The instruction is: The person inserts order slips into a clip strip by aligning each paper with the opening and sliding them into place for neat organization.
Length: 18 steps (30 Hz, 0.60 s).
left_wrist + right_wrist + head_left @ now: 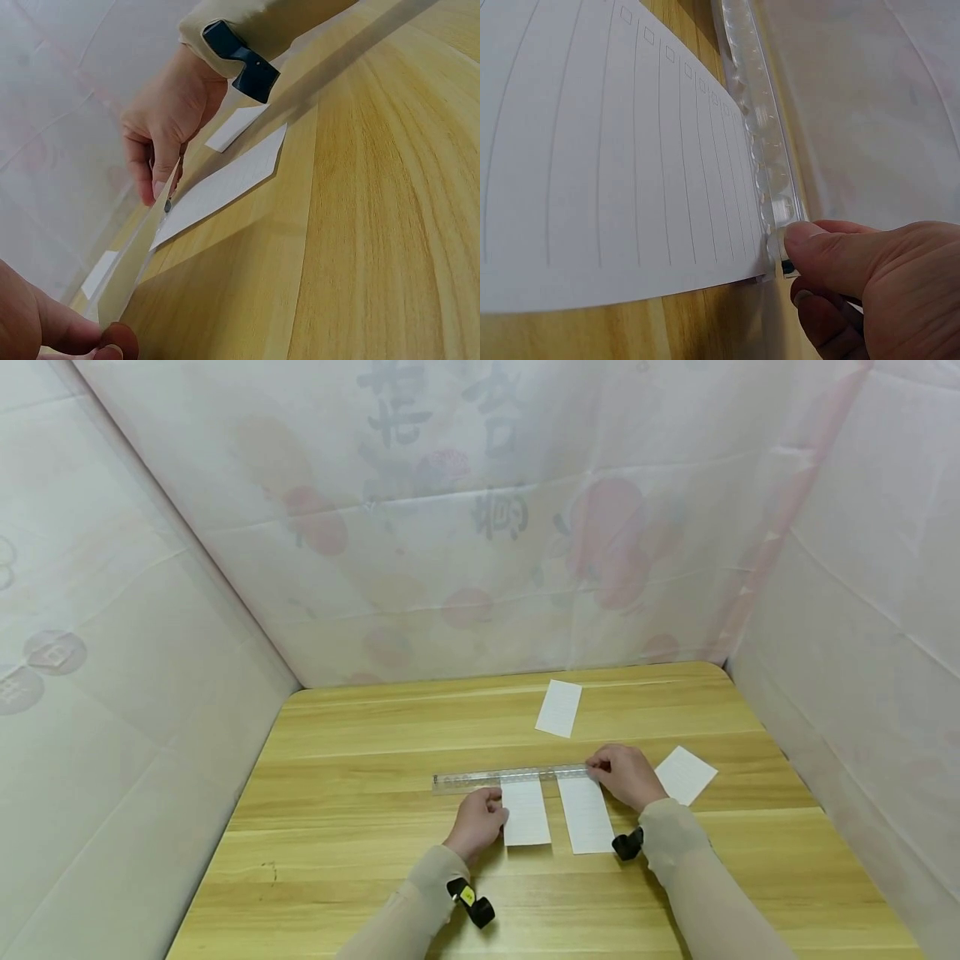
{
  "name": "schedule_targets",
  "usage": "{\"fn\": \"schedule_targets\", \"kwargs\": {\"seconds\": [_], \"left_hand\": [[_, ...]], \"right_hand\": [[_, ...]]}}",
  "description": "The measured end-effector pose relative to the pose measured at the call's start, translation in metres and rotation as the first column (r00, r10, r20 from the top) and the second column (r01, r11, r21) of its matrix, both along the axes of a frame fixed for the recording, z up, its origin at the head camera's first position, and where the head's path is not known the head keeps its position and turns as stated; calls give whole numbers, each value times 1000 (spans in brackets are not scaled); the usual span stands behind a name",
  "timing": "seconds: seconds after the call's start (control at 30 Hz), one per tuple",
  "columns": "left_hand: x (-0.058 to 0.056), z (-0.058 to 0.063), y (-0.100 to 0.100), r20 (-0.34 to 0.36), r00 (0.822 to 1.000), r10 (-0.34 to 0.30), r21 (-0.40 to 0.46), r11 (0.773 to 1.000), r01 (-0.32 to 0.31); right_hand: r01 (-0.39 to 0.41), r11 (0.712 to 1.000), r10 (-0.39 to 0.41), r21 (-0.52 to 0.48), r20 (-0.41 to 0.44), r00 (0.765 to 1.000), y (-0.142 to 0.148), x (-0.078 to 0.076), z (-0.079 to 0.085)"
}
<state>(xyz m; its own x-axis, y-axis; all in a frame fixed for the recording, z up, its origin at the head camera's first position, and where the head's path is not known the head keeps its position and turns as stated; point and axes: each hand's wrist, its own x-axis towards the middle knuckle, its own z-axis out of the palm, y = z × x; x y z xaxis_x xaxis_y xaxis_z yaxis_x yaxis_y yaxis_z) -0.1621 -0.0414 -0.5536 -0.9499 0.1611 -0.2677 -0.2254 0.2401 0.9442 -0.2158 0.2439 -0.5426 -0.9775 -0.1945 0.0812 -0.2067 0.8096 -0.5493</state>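
Note:
A clear plastic ruler (467,781) lies crosswise over the top edges of two white paper slips. My right hand (628,775) pinches its right end between thumb and fingers, as the right wrist view shows up close. With thumb and fingers my left hand (477,823) grips the left edge of the left paper slip (527,814); in the left wrist view that slip stands tilted up off the table. The right paper slip (587,817) lies beneath the ruler, near my right wrist. Printed lines and small boxes show on the paper (630,165) in the right wrist view.
One more white slip (559,708) lies toward the back of the wooden table (337,835). Another slip (686,775) rests just right of my right hand. Patterned pale cloth (480,560) hangs behind the table and along both sides.

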Motion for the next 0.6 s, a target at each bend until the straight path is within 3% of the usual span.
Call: {"fn": "schedule_targets", "kwargs": {"seconds": [0.6], "left_hand": [[-1,-2,4,-12,1000,-8,-2,1000,8]], "right_hand": [[-11,1000,11,-5,-9,1000,0,-1,-2]]}}
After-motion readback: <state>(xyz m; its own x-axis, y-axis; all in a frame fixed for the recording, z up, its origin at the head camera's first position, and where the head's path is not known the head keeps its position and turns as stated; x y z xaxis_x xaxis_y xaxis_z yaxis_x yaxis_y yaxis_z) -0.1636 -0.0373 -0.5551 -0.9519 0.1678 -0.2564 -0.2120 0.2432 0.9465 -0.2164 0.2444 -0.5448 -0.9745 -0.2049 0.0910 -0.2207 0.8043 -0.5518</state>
